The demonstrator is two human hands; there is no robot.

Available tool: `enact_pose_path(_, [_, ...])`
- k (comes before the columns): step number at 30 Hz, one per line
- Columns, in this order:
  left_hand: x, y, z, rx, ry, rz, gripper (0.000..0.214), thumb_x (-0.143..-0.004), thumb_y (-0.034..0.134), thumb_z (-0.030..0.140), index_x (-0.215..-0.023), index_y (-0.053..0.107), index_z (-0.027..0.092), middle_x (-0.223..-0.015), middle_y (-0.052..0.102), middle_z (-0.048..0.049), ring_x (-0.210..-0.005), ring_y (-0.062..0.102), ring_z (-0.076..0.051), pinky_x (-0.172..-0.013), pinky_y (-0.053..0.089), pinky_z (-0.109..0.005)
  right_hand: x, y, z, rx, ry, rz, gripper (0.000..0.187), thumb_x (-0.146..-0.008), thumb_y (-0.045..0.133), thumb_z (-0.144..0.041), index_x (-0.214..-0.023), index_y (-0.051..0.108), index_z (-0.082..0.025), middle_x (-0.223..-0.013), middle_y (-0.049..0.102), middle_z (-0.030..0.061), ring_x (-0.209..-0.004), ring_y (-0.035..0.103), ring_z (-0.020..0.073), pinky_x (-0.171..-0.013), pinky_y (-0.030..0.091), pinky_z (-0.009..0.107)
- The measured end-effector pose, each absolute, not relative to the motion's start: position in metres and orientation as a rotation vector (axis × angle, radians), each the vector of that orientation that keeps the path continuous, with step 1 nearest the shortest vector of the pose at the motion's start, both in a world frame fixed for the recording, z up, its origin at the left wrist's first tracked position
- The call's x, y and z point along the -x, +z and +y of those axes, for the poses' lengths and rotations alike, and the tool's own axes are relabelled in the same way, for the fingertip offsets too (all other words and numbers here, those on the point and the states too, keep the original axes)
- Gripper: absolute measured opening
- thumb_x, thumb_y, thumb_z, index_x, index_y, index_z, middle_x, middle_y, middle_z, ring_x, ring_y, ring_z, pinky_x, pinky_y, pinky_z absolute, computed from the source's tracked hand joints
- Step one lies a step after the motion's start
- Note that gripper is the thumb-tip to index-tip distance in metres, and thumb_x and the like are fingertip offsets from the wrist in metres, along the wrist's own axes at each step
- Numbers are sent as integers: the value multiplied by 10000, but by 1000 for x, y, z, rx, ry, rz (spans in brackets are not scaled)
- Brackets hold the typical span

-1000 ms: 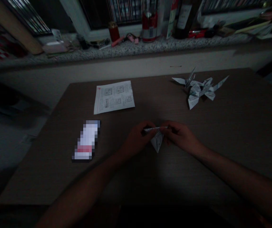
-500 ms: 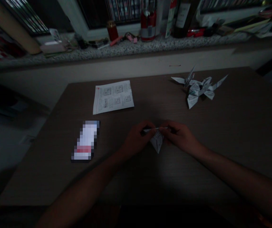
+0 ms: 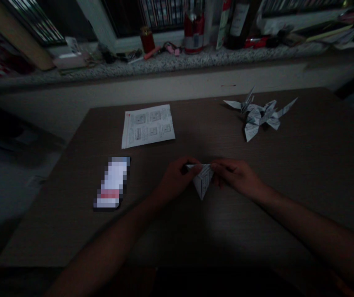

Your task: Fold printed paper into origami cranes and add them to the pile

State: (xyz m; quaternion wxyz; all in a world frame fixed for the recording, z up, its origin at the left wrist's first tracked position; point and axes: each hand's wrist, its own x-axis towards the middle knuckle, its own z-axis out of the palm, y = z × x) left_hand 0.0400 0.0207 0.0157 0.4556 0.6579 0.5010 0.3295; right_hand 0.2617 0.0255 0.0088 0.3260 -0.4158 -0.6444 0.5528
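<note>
A small piece of printed paper (image 3: 202, 183), folded into a triangle with its point toward me, is held between my hands above the table. My left hand (image 3: 181, 173) pinches its upper left part, thumb on the face toward me. At the upper right corner, the thumb and fingers of my right hand (image 3: 234, 171) close on the paper's edge. Some fingertips are hidden behind the paper. Several folded paper cranes (image 3: 261, 117), made of similar printed paper, sit close together at the back right of the table.
The brown table (image 3: 71, 231) stands against a wall under a stone windowsill (image 3: 164, 65) crowded with bottles and small items. A flat printed sheet (image 3: 148, 126) lies at the back left. Nearer me on the left is a lit phone (image 3: 112, 183), its screen blurred out.
My right hand has shifted slightly right, from the middle of the paper's top edge to its corner. The paper's point has moved a little left, and more of its face shows.
</note>
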Motion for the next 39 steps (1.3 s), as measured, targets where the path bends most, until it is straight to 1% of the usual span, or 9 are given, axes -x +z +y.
enact_pose_path(3, [-38, 15, 21, -1548, 805, 1223, 283, -938, 667, 467, -985, 739, 197, -910, 747, -21, -828, 685, -189, -744, 507, -284, -262, 10, 27, 1077, 1419, -1685, 372, -974, 602, -546, -854, 689, -205, -636, 671, 3, -528, 621, 143, -509, 501, 269])
enact_pose_path(8, [-35, 16, 22, -1536, 799, 1218, 271, -938, 681, 445, -1020, 760, 200, -965, 772, -31, -896, 706, -203, -796, 517, -298, -264, 11, 27, 1080, 1407, -1684, 342, -981, 598, -515, -893, 704, -202, -660, 687, 10, -544, 634, 147, -518, 508, 269])
enact_pose_path(13, [-38, 16, 20, -1563, 795, 1227, 252, -941, 681, 425, -1013, 761, 197, -948, 773, -33, -863, 706, -196, -769, 520, -297, -261, 10, 25, 1142, 1374, -1696, 330, -966, 603, -505, -906, 701, -195, -678, 680, 12, -555, 619, 150, -530, 490, 278])
enact_pose_path(15, [-41, 15, 18, -1585, 798, 1241, 237, -945, 678, 415, -1010, 761, 202, -949, 772, -28, -865, 706, -191, -774, 520, -295, -258, 10, 25, 1167, 1302, -1733, 304, -957, 617, -487, -910, 713, -203, -714, 688, 13, -593, 619, 155, -547, 475, 280])
enact_pose_path(18, [-44, 14, 16, -1611, 805, 1226, 224, -945, 682, 410, -1008, 762, 210, -969, 771, -24, -892, 707, -189, -801, 523, -294, -256, 11, 24, 1167, 1194, -1778, 262, -949, 637, -455, -884, 727, -217, -789, 720, 22, -702, 650, 177, -627, 487, 297])
enact_pose_path(21, [-44, 15, 16, -1536, 821, 1224, 270, -923, 704, 458, -996, 756, 203, -926, 762, -25, -865, 706, -194, -776, 529, -293, -257, 12, 24, 1174, 1147, -1761, 239, -946, 643, -439, -881, 732, -227, -826, 741, 29, -755, 669, 196, -670, 503, 311])
enact_pose_path(24, [-43, 16, 16, -1447, 837, 1235, 292, -918, 695, 482, -959, 742, 197, -899, 754, -25, -866, 706, -199, -769, 534, -294, -259, 13, 25, 1190, 1106, -1752, 218, -938, 649, -421, -872, 733, -231, -824, 747, 30, -753, 672, 202, -671, 508, 318])
enact_pose_path(32, [-42, 19, 16, -1470, 870, 1190, 209, -931, 686, 405, -950, 734, 202, -947, 754, -22, -907, 704, -188, -843, 539, -304, -259, 15, 25, 1191, 1078, -1772, 174, -928, 652, -373, -865, 729, -231, -811, 746, 24, -730, 665, 188, -660, 498, 306])
enact_pose_path(39, [-45, 16, 15, -1536, 854, 1247, 254, -933, 670, 435, -974, 732, 192, -895, 741, -20, -823, 682, -183, -746, 519, -284, -258, 11, 24, 1205, 1072, -1762, 179, -923, 658, -385, -862, 727, -232, -806, 739, 23, -723, 658, 192, -656, 500, 312])
